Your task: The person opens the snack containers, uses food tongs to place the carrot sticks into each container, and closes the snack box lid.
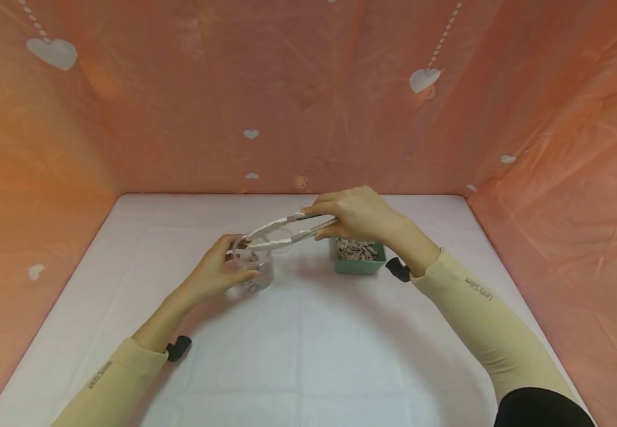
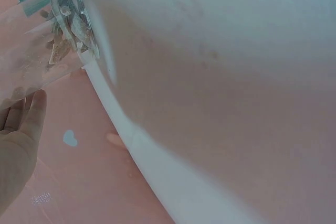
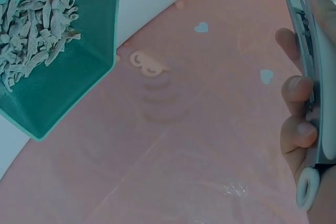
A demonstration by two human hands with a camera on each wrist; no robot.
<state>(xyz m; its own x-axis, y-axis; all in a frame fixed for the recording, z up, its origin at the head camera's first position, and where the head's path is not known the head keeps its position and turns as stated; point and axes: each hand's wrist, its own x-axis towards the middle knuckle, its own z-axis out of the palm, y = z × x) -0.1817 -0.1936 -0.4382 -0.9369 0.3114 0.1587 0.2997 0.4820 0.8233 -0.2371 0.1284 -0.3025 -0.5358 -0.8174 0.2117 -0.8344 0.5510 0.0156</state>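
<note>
A person in pale yellow sleeves (image 1: 479, 320), each printed with dark lettering, works with both arms over a white-covered table (image 1: 298, 356); a black shape (image 1: 543, 409) covers part of the right sleeve at the near right. Farther in, small black devices (image 1: 179, 349) sit at both wrists. Left of centre, the left hand (image 1: 215, 267) grasps a clear jar (image 1: 261, 276), thumb along its near side and fingers around its far left side. Pale, brownish pieces (image 2: 68, 30) lie inside toward the jar's bottom, as the left wrist view shows. At the right, well apart from the jar, a green container (image 1: 359, 267) holds a heap of pale dried strips (image 1: 356, 249). Above its far edge, the right hand (image 1: 364, 213) grips a pair of tongs (image 1: 312, 230), fingers curled along the metal arms, a white loop (image 3: 307, 189) at the handle end. The tongs reach left, their white ends parted, tips at the jar's mouth; whether they hold a piece cannot be told. Beyond the table's far edge, and along its left and right sides, hangs an orange-pink sheet (image 1: 314, 89) patterned with white hearts (image 1: 54, 53).
</note>
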